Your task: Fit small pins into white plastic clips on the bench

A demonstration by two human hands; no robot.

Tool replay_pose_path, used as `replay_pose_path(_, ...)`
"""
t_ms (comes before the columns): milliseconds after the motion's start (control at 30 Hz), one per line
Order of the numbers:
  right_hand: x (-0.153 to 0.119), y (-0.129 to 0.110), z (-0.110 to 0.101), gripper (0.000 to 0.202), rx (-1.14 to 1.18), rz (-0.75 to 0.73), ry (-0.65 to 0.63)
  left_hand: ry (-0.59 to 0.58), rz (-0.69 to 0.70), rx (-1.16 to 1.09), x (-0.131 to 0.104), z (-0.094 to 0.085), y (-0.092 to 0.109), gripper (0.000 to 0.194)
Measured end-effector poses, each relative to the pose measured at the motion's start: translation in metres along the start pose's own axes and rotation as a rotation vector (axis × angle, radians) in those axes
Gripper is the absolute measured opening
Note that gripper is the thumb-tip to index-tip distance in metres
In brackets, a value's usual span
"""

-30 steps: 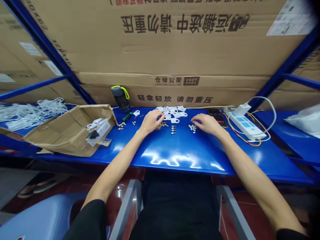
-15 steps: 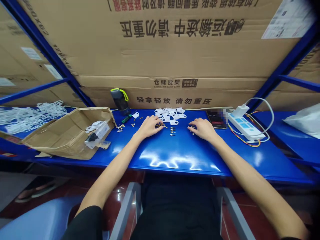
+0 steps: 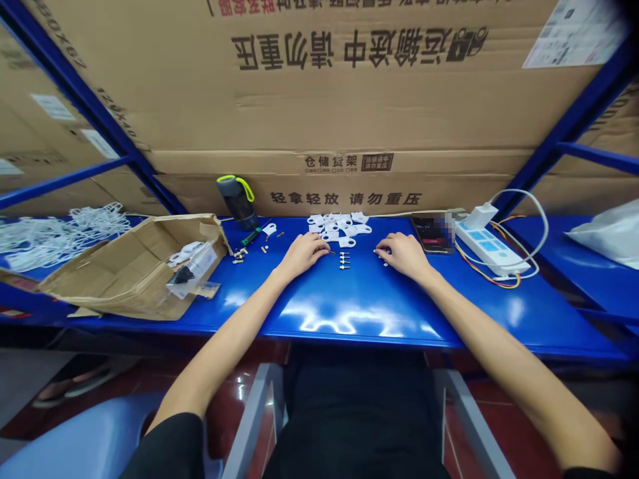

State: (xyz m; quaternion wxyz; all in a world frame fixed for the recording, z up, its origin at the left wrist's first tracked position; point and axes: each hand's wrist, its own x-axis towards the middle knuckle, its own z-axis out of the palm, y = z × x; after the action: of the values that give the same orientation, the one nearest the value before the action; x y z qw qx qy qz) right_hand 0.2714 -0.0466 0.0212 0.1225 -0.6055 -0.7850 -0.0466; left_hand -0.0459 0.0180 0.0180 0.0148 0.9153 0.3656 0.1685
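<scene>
My left hand (image 3: 305, 255) rests on the blue tabletop with its fingertips pinched on a small brass-coloured pin (image 3: 331, 252). Across from it, my right hand (image 3: 403, 255) pinches a tiny white piece (image 3: 376, 251); another white bit lies just below its fingers. Between the hands a short column of small white-headed pins (image 3: 344, 260) lies on the table, their thin metal shafts pointing right. Behind these is a pile of flat white plastic pieces with round holes (image 3: 347, 229). Anything under my left palm is hidden.
Left of my hands are small brass-coloured parts (image 3: 239, 255), a green-handled tool (image 3: 251, 237), a dark bottle (image 3: 237, 203) and an open cardboard box (image 3: 124, 266). White cords (image 3: 64, 229) lie farther left. A phone (image 3: 430, 234) and a power strip (image 3: 492, 251) are right.
My left fingers have closed, and the brass-coloured parts seen under them earlier are mostly hidden. My right fingertips have come together on the white piece. The view has shifted slightly.
</scene>
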Motion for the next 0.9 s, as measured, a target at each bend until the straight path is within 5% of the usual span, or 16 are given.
replay_pose_path(267, -0.001, -0.017, 0.010, 0.045, 0.336, -0.305, 0.069, 0.041, -0.022, -0.017, 0.000, 0.003, 0.002, 0.017)
replay_pose_path(400, -0.005, -0.047, 0.030, 0.065, 0.476, -0.306, -0.009, 0.145, -0.091, 0.014, -0.001, -0.004, 0.003, 0.016)
replay_pose_path(633, -0.018, -0.096, 0.038, 0.086, 0.344, -0.177, -0.097, 0.323, -0.157, -0.010, -0.001, -0.011, 0.002, 0.018)
replay_pose_path(900, -0.037, -0.170, 0.039, 0.083, 0.301, -0.330, -0.108, 0.468, -0.142, -0.044, 0.000, -0.017, 0.000, 0.016)
